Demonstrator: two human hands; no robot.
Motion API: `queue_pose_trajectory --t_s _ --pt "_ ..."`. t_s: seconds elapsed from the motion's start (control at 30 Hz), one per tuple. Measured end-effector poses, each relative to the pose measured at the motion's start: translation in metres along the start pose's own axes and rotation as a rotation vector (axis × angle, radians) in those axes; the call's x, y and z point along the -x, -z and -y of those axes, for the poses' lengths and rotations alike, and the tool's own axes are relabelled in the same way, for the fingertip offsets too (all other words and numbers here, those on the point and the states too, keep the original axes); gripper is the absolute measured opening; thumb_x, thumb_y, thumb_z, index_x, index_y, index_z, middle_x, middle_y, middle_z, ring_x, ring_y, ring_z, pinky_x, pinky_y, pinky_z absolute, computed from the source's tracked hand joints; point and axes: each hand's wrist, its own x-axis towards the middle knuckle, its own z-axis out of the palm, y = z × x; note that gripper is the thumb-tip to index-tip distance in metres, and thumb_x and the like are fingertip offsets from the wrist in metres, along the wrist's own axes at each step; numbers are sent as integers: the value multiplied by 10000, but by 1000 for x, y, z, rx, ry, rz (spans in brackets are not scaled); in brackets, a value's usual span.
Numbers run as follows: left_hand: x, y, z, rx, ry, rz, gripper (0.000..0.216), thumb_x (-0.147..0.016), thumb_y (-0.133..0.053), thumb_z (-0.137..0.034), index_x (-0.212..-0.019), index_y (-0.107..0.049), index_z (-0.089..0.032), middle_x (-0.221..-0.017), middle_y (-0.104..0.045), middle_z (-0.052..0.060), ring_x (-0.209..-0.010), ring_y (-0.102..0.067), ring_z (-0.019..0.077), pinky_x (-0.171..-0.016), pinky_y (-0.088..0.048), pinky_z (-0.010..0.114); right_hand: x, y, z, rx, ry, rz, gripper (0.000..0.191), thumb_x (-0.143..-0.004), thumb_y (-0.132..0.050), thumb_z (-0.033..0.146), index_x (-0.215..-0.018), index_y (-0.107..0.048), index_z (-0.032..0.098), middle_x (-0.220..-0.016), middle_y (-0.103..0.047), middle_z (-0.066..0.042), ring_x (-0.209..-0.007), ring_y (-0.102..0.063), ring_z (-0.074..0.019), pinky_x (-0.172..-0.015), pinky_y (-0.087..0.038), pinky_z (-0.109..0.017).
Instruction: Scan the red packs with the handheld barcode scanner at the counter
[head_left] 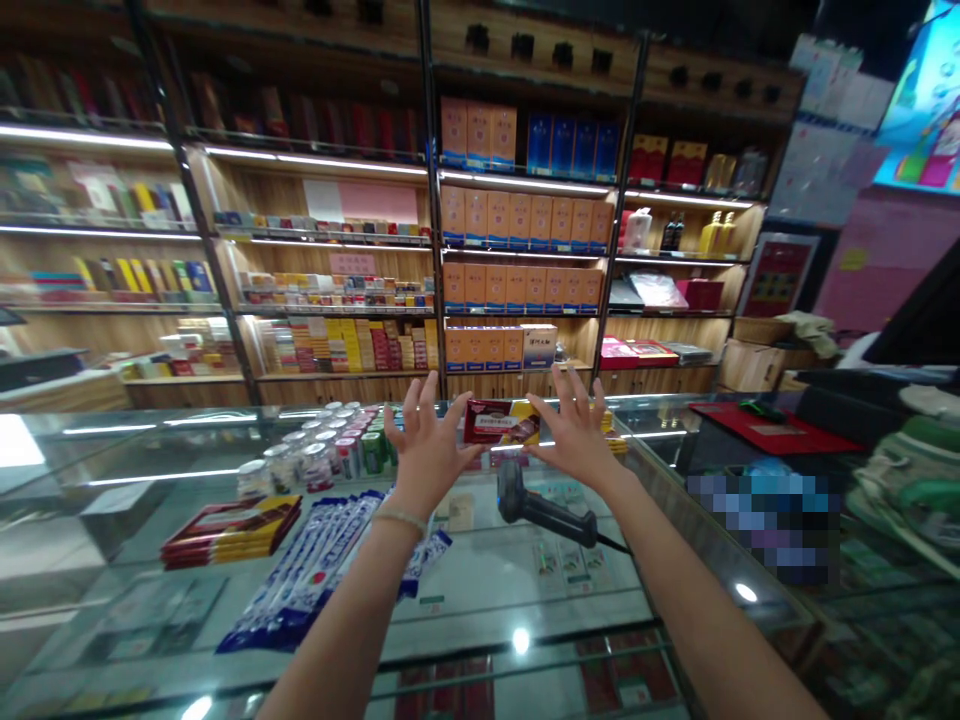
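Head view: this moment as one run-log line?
left hand: on red-yellow packet, left end | right hand: on same packet, right end | scanner: lying on glass counter

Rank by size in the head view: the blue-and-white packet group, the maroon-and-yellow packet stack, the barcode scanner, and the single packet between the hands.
1. Blue-and-white packet group
2. Maroon-and-yellow packet stack
3. Barcode scanner and single packet: too alike in area to rank, though the scanner looks longer.

A glass counter [484,590] carries stacked red-and-yellow packets [229,532] beside long blue-and-white packs [307,570]. A black scanner [551,514] lies farther right.
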Motion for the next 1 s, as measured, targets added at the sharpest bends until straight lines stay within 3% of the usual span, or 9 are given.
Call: queue_pose_trajectory --t_s 0.23,0.47,0.77,1.0 --pt "-7 37 17 -77 -91 34 726 -681 -909 -517 -1319 -660 -277 -1687 -335 185 -1576 -216 461 -1234 36 732 -9 21 19 -14 48 5 719 -803 -834 533 -1431 -599 275 -1756 -180 -117 -1621 -96 -404 -1276 38 -659" --pt "6 71 64 -128 -143 103 751 -726 -828 -659 -1344 -628 -282 -1671 -354 188 -1567 -253 412 -1242 43 700 -17 18 59 -99 103 40 770 -793 -828 603 -1456 -579 300 -1743 -234 -105 -1617 -96 -412 -1279 43 -644" --pt "31 144 162 -242 -30 260 702 -760 -772 -681 -1347 -663 -311 -1677 -317 148 -1555 -215 432 -1241 -8 704 -39 -20 162 -314 159 124 728 -881 -648 731 -1452 -588 283 -1748 -205 -117 -1629 -56 -369 -1281 89 -624" --pt "62 191 230 -248 97 296 696 -711 -724 -762 -1243 -716 -313 -1603 -425 126 -1511 -281 414 -1249 -120 662 -54 -50 245 -421 237 183 741 -890 -610 759 -1442 -602 265 -1751 -197 -122 -1627 -67 -374 -1282 59 -646"
